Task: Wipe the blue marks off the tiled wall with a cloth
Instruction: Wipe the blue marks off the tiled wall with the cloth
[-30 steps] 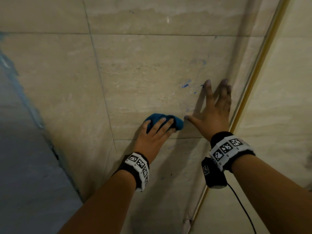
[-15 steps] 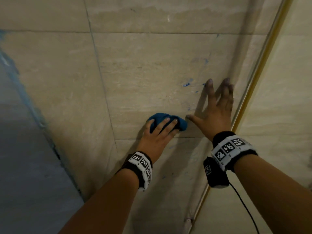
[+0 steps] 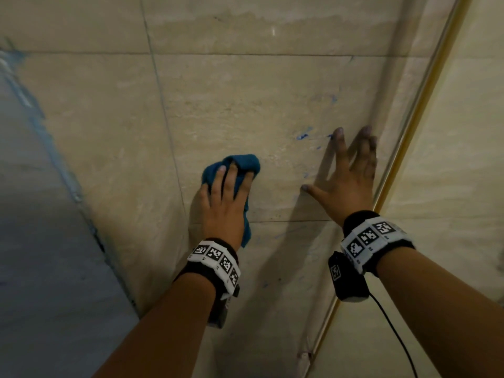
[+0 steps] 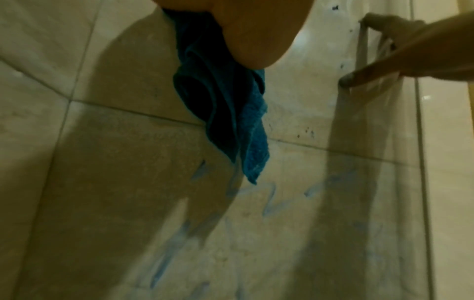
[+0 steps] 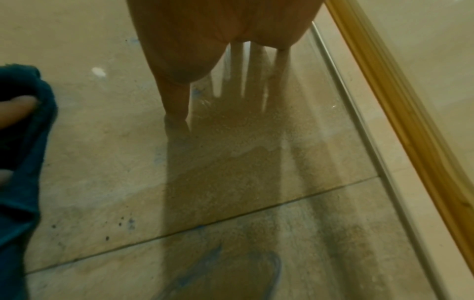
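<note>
**Wiping under way, plenty of blue left**

The blue marks (image 3: 302,136) I can see are small dabs on the middle tile of the wall (image 3: 245,110), just left of my right fingertips, with fainter specks below them. Lower down, past the grout line, the left wrist view shows long pale smears (image 4: 166,253) across the bottom tile, and the right wrist view shows a curved blue streak (image 5: 271,263) there too. I judge those as half-lifted, not gone.

The cloth (image 3: 231,170) is bunched against the middle tile near its left edge, well apart from the dabs, with a tail hanging down over the grout line. My left hand (image 3: 223,205) holds it, fingers curled over the wad and pressing it to the wall.

My right hand (image 3: 351,181) lies flat on the wall with fingers spread, holding nothing, close to the gold corner strip (image 3: 403,148).

So I reckon the job is partway: the tile around the cloth looks plain, while the dabs by my right hand and the lower smears are left.
</note>
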Available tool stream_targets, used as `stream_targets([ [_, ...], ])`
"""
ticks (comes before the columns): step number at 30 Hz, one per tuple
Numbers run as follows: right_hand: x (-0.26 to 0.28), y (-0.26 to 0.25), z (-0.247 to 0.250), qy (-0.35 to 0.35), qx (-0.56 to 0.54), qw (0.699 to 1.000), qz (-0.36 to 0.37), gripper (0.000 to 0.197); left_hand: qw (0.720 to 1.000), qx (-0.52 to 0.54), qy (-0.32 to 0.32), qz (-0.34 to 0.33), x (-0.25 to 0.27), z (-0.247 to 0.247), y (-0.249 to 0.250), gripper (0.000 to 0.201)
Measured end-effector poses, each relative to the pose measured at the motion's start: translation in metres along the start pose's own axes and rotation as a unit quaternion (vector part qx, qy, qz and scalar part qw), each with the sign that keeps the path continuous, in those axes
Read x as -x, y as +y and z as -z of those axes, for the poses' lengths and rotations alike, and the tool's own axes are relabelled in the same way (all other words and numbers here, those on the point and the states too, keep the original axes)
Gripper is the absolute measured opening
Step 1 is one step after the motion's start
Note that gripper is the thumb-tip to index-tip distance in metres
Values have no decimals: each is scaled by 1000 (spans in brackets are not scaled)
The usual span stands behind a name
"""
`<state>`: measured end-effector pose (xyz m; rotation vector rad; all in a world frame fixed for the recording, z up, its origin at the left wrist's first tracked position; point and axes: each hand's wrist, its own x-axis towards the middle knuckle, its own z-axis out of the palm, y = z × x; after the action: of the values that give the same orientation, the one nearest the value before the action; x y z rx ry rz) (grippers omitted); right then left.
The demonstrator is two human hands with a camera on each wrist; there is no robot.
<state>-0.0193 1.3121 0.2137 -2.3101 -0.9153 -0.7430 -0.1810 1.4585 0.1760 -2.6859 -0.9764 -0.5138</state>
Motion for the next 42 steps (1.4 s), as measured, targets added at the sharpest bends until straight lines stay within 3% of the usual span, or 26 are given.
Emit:
stream_targets([
  [2, 1, 0, -1, 2, 0, 1000, 0, 122, 998, 36, 47, 13, -1, -4, 1, 92],
  [4, 1, 0, -1, 4, -2, 1000, 0, 121, 989, 51, 136, 5, -2, -14, 1, 110],
  [6, 1, 0, -1, 6, -2, 1000, 1, 121, 983, 29, 182, -13, -1, -29, 0, 111],
  [12, 0, 0, -1, 13, -2, 1000, 3, 119, 976, -7, 198, -87, 10, -57, 6, 116],
  [16, 1, 0, 0, 11, -10, 1000, 4, 118, 978, -35, 190, -80, 9, -56, 6, 117],
  [22, 1, 1, -1, 13, -3, 1000, 6, 119, 972, 14, 231, -48, -1, -44, 15, 106],
  [28, 0, 3, -5, 28, -3, 1000, 12, 118, 955, 30, 263, -136, -8, -46, 32, 83],
  [32, 1, 4, -6, 31, -10, 999, 16, 119, 949, 1, 238, -207, -4, -48, 34, 70],
  [38, 0, 3, -5, 26, -3, 1000, 13, 119, 946, -23, 197, -257, 0, -50, 22, 57],
  [42, 1, 3, -4, 28, 0, 1000, 14, 119, 956, -38, 105, -270, 8, -41, 10, 60],
])
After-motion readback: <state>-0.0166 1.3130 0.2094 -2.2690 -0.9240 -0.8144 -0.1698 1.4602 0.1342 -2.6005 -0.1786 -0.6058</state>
